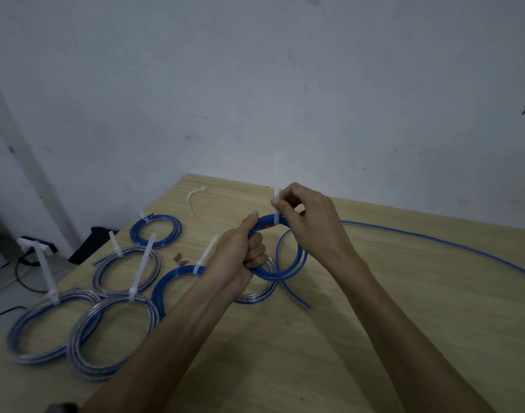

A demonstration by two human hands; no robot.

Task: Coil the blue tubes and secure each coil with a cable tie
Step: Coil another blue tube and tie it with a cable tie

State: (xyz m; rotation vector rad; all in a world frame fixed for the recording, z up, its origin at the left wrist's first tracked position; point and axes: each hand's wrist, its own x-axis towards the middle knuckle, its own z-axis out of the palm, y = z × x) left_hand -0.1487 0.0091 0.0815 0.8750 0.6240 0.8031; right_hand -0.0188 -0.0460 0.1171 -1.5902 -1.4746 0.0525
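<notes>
My left hand [243, 251] fists the coil [285, 263], right hand [303, 216] pinches the tie [276, 204] tail above: I'd pull straight up (keep loops bunched).

Looking like a plain workroom or small workshop corner rather than a home. Showing a bare wooden table [374, 293] pushed against a scuffed, marked white wall [255, 84], with no decoration. Lying in a batch on the left of the table, finished coils [155, 231] of blue tubing, each tied with a white cable tie [142, 271]. Trailing on the floor at far left, black cables [23, 274] and a white power strip [36, 245].
</notes>
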